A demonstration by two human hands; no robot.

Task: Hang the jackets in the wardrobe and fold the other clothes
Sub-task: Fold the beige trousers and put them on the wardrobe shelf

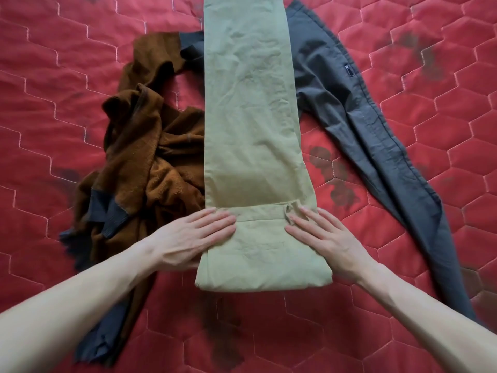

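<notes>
Trousers (250, 117) | long axis near-far on bed (53, 117) | left hand (193, 232), right hand (320, 238) flat, pressing near fold | gripping nothing

In front of me is a bed (53, 76) covered by a red quilted spread stitched in a hexagon pattern, with dark blotches here and there. Three garments lie on it. Light olive trousers (250, 117) stretch straight away from me down the middle, the near end folded over on itself. A crumpled brown sweater (150, 157) with dark ribbed cuffs sits just left of them, touching their edge. Dark grey trousers (357, 117) run diagonally on the right, partly tucked under the olive pair.
</notes>
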